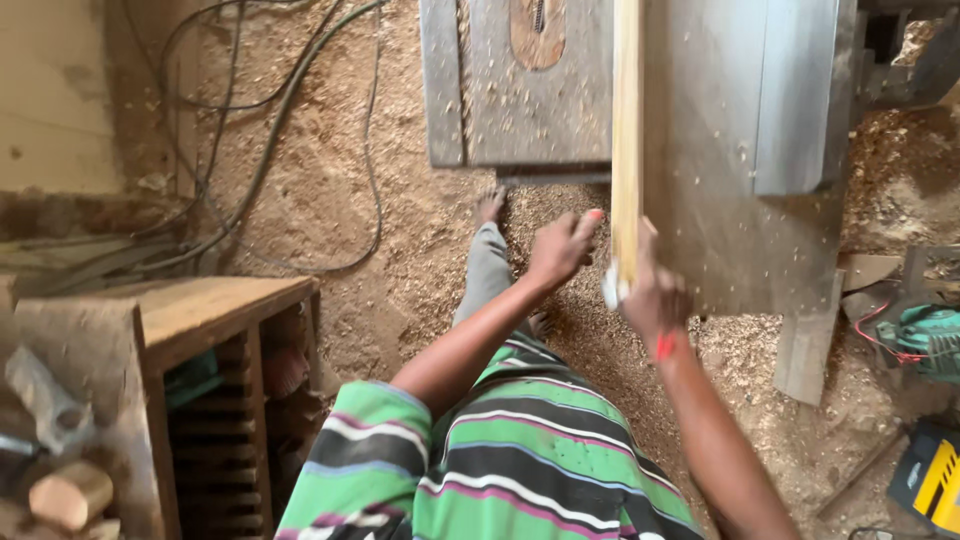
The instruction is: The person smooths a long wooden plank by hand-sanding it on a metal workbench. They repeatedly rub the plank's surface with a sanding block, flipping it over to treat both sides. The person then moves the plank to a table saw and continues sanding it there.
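A long pale wooden strip [627, 130] lies lengthwise on the grey table-saw top [720, 140], running away from me. My right hand [655, 295] grips the strip's near end at the table's front edge. My left hand [562, 248] hovers just left of the strip with its fingers curled and a fingertip close to the wood; it holds nothing. The saw's oval throat insert [538, 30] with the blade slot sits left of the strip at the far end.
Sawdust covers the floor [330, 200]. Cables [260, 150] snake at the left. A wooden shelf unit [215, 320] stands at the lower left. A green power tool [925, 340] and a yellow tool case [930, 480] lie at the right. My bare foot [490, 205] stands by the saw.
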